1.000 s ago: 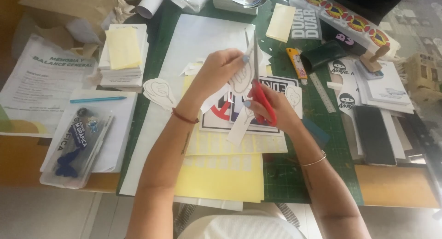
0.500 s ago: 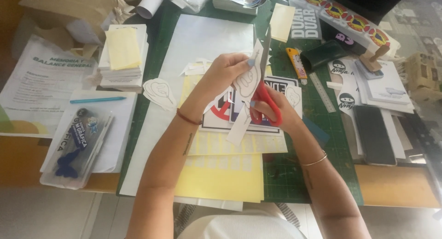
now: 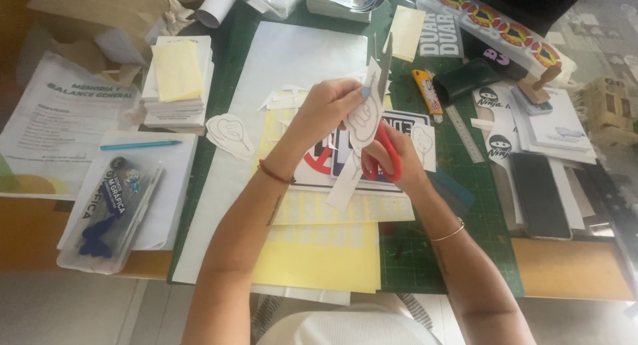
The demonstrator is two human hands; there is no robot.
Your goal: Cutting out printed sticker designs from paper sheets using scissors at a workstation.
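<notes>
While the left hand [image 3: 329,112] pinches a white paper cutout [image 3: 361,122], the right hand [image 3: 399,159] grips red-handled scissors [image 3: 384,142] above the bench's middle.

Counts on the bench [image 3: 571,268]

Two hands at work: the left hand [image 3: 325,112] and the right hand [image 3: 399,162]. One pair of red-handled scissors [image 3: 384,142], one paper cutout [image 3: 362,122] held up, one loose cutout [image 3: 229,135] lying flat. One blue pen [image 3: 139,145], one yellow utility knife [image 3: 428,92], one metal ruler [image 3: 464,133], one dark phone [image 3: 539,195], one green cutting mat [image 3: 485,212], one wooden stamp [image 3: 539,82].
</notes>
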